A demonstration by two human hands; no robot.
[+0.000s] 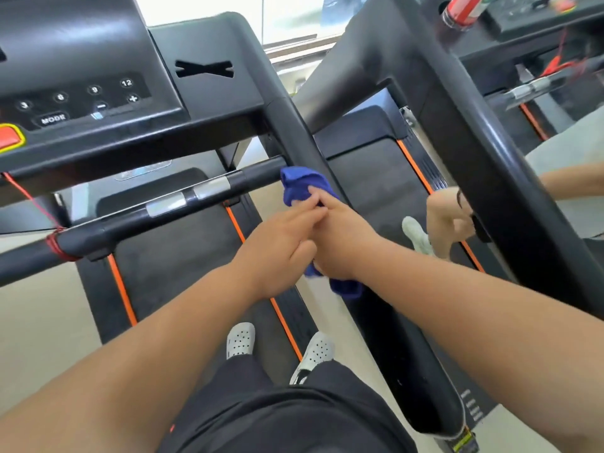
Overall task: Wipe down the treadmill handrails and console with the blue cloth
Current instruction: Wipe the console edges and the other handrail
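Head view: blue cloth is gripped in right hand fingers, left hand fingers straight. Bunched loosely, it could be dropped.

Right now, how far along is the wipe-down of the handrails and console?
Done: nothing visible marks which parts are already wiped, so I cannot tell. In hand: the right hand grips the blue cloth on the right handrail, where the crossbar meets it; the left hand touches in beside it. Left: the console, which neither hand touches, and probably the crossbar.
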